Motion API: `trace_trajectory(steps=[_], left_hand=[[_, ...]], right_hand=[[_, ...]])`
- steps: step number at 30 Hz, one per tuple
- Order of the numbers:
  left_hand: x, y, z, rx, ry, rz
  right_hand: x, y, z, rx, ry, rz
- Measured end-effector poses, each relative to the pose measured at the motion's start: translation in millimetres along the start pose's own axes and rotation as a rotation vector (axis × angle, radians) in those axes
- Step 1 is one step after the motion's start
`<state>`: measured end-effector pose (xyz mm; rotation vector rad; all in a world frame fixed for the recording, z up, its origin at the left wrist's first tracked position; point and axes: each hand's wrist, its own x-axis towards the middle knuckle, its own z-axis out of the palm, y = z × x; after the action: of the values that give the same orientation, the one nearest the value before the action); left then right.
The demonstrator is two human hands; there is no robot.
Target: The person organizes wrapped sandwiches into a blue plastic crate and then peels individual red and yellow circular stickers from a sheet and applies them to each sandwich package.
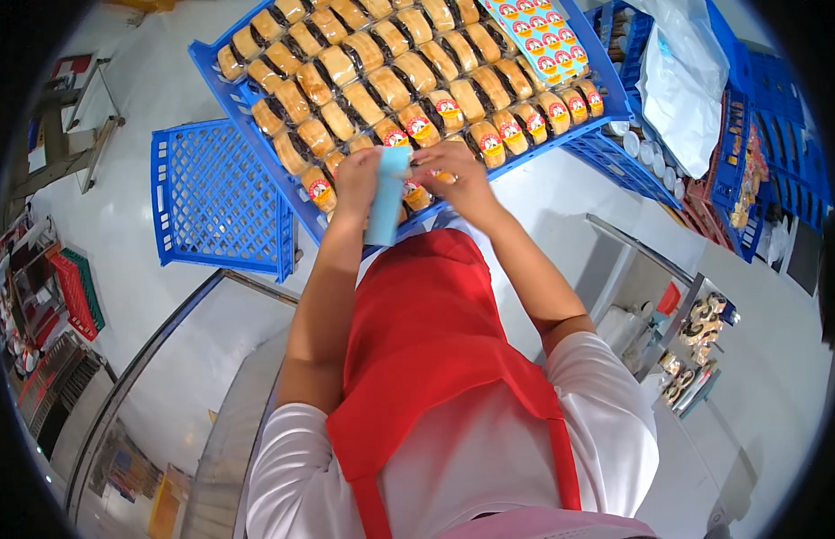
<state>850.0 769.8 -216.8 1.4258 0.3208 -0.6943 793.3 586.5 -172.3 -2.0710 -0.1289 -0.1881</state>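
Note:
My left hand (358, 180) grips a light-blue sticker backing strip (387, 202), which hangs over the near edge of a blue plastic crate (525, 149). The fingertips of my right hand (461, 176) are at the strip's right edge. A bit of red and yellow shows by those fingers, but whether they pinch a sticker is unclear. Rows of plastic-wrapped pastries with dark filling (363, 101) fill the crate. Several near ones carry round red-and-yellow stickers (490, 144). A larger light-blue sheet of the same stickers (542, 40) lies across the pastries at the crate's right side.
Lower on the left stands another blue crate (222, 195) with a lattice base. White plastic sheeting (683, 87) drapes over stacked crates on the right. A metal-edged counter (154, 357) is at lower left, and wrapped pastries (703, 327) sit on a shelf at right.

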Motion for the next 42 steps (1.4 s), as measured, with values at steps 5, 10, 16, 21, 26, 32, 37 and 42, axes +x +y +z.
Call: trace_trajectory(steps=[5,10,16,21,26,32,37,42], left_hand=[[6,1,-19,0.501,0.179,0.215],[-1,-3,-22,0.585,0.143,0.302],[-12,-15,-33,0.511,0.195,0.216],[-9,-14,-28,0.472,0.167,0.168],[-8,-13,-25,0.506,0.156,0.229],[-11,-14,-24,0.444,0.153,0.191],[-15,-12,-22,0.419,0.154,0.162],[-15,-23,-26,0.436,0.185,0.282]], right_hand=[[44,102,-57,0.203,0.215,0.618],[66,191,-56,0.038,0.086,0.802],[78,191,-35,0.082,0.007,0.918],[74,216,-34,-0.067,0.033,0.890],[75,208,-29,-0.266,-0.001,0.889],[65,166,-22,-0.426,0.309,0.620],[47,149,-8,-0.279,0.260,0.372],[23,135,28,-0.579,0.039,0.042]])
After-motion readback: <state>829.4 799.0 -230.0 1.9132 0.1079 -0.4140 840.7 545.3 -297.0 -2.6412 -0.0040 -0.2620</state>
